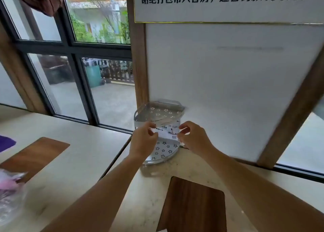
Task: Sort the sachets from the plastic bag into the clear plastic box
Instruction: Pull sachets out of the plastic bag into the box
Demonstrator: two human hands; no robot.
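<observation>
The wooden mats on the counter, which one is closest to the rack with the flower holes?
The dark wooden mat directly below the white rack. The lighter wooden mat lies farther off, left.

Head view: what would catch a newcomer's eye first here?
Both hands, left hand and right hand, pinch the two ends of a white label card on a two-tier perforated rack in the counter's corner. Above hangs a white sign with black Chinese text; a plastic bag lies at far left.
</observation>
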